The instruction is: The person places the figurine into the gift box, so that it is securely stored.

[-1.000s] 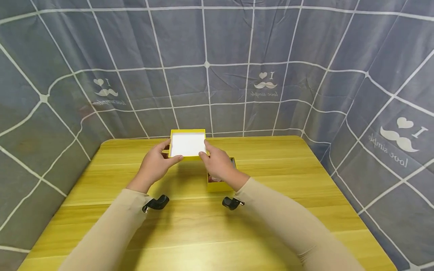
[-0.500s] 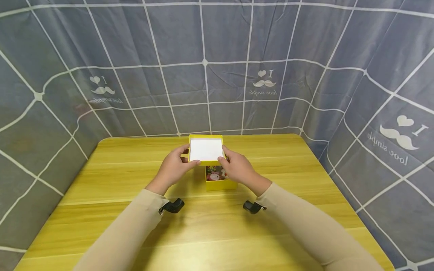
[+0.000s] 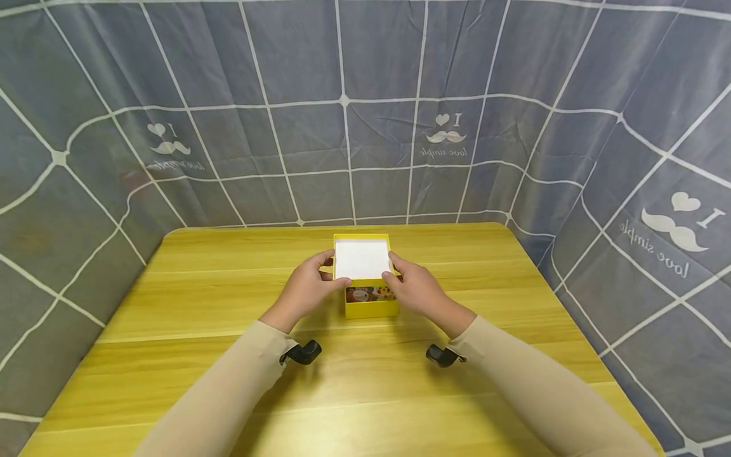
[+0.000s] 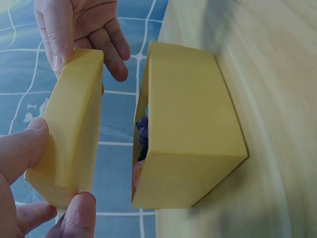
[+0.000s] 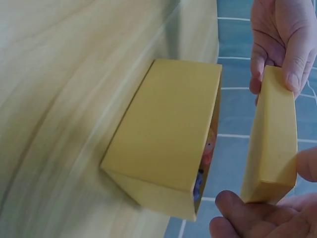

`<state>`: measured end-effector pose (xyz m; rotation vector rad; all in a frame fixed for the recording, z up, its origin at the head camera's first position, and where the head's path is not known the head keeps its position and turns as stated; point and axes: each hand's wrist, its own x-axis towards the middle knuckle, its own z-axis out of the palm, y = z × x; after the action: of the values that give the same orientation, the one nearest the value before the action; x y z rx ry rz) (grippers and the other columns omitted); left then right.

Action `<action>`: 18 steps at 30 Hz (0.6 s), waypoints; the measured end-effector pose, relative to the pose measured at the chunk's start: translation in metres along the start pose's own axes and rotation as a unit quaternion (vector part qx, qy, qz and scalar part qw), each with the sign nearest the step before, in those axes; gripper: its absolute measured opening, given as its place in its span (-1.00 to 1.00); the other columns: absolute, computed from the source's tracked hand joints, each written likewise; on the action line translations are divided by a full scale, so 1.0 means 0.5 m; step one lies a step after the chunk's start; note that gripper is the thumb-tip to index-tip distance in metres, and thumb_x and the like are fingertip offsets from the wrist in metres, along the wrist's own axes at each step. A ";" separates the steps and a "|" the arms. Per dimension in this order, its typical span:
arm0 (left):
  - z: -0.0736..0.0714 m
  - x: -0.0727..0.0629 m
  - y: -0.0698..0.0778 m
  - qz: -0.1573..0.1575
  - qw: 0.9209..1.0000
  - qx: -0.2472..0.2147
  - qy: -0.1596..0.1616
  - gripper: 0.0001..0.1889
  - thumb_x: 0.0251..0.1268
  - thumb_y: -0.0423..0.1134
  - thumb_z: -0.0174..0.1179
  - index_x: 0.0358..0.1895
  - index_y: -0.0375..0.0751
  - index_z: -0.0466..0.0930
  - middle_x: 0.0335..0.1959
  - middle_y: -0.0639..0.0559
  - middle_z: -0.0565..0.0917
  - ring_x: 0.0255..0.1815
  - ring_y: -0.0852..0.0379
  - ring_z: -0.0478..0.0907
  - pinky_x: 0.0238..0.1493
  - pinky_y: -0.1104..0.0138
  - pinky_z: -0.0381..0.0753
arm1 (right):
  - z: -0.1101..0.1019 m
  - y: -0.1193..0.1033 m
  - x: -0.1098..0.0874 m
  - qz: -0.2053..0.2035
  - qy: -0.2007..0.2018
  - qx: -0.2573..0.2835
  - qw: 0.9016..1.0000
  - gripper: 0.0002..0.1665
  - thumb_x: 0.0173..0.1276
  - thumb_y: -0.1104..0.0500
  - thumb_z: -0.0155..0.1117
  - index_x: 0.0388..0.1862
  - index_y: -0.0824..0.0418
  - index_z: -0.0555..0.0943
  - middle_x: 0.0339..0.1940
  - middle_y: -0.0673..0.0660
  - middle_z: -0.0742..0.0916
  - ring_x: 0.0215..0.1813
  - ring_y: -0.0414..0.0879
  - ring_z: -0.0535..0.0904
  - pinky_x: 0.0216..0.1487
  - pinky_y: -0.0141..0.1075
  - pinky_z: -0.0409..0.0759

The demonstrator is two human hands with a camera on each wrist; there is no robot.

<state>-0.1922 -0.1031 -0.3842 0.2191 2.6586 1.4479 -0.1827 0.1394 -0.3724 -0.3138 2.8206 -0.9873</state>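
A shallow yellow box lid point(image 3: 362, 259) with a white inside is held level, its white side facing up in the head view. My left hand point(image 3: 311, 284) pinches its left side between thumb and fingers; my right hand point(image 3: 415, 287) grips the right side the same way. Beneath it stands a deeper yellow box point(image 3: 371, 310) on the table, its top uncovered. Small colourful figures point(image 3: 371, 294) show inside, partly hidden by the lid. Both wrist views show a gap between the lid point(image 4: 69, 129) and the box point(image 5: 166, 131).
The wooden table point(image 3: 354, 387) carries the box near its middle. A grey-blue curtain point(image 3: 308, 146) with white grid lines hangs behind and along both sides. Black wrist mounts point(image 3: 304, 352) stick out from the beige sleeves point(image 3: 228, 381).
Both hands have carried the lid to the right and slightly nearer, from left of the box to over it. The box has stayed in its place on the table.
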 end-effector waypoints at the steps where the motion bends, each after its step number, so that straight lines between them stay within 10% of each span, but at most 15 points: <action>1: 0.003 0.000 -0.001 -0.001 1.000 -0.002 -0.002 -0.13 0.33 -0.06 0.50 0.63 -0.14 0.28 0.46 -0.19 0.52 0.19 -0.11 0.68 0.08 0.12 0.76 | 0.000 0.003 -0.001 0.000 0.001 -0.002 1.000 -0.21 0.71 -0.08 0.07 0.75 0.13 0.10 0.59 0.22 0.49 -0.07 -0.01 0.77 -0.47 -0.28 0.44; 14: 0.029 -0.007 -0.012 -0.008 1.000 -0.008 -0.017 -0.11 0.30 -0.07 0.52 0.63 -0.09 0.28 0.44 -0.14 0.53 0.17 -0.03 0.69 0.07 0.16 0.75 | 0.000 0.044 -0.016 -0.010 -0.004 -0.003 1.000 -0.21 0.68 -0.03 0.15 0.73 0.15 0.17 0.53 0.27 0.56 0.20 0.11 0.75 -0.32 -0.27 0.56; 18: 0.032 -0.010 -0.012 -0.006 1.000 -0.016 -0.024 -0.11 0.31 -0.10 0.51 0.65 -0.09 0.26 0.46 -0.15 0.50 0.17 -0.04 0.68 0.04 0.18 0.76 | -0.003 0.053 -0.021 -0.025 -0.007 -0.009 1.000 -0.15 0.61 -0.02 0.27 0.72 0.17 0.19 0.09 0.29 0.80 -0.09 0.04 0.74 -0.31 -0.27 0.55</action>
<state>-0.1852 -0.0942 -0.3977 0.2336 2.5922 1.4611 -0.1765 0.1629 -0.3871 -0.3921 2.8244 -0.9662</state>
